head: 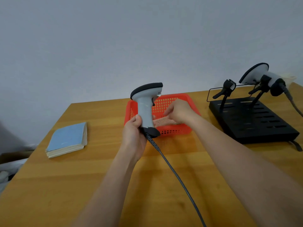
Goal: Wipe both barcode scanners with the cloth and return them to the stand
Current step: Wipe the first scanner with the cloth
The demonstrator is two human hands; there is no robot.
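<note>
**Scanner upright in my left, right reaching into the basket for the cloth**

My left hand (133,128) has its grip curled round the lower handle of the first scanner (145,105), fingers wrapped behind it and thumb at the near side. The scanner stands nearly upright, its long axis running from the dark boot at the bottom to the black-rimmed head at the top, head facing right. Its grey cable (177,176) trails from the boot down toward me across the bench (91,177).

The cloth (161,122), pinkish and speckled, lies in the red basket (173,131), just right of the scanner handle and behind it. My right hand (179,112) is over the basket, directly above the cloth, fingers bent down toward it and pointing left. I cannot tell whether the fingertips already pinch the cloth or only touch it; the back of the hand hides them. That hand is plainly the nearer one, so I judge it should lift the cloth and bring it left against the handle while the left holds the scanner steady.

The basket seems to hold only the cloth. On the right the black stand (255,123) carries two cradles: the left cradle (227,89) is vacant, and the second scanner (257,74) sits in the right one, head tilted up to the left, not yet wiped as far as I judge. A blue booklet (68,138) lies well apart at the left.
</note>
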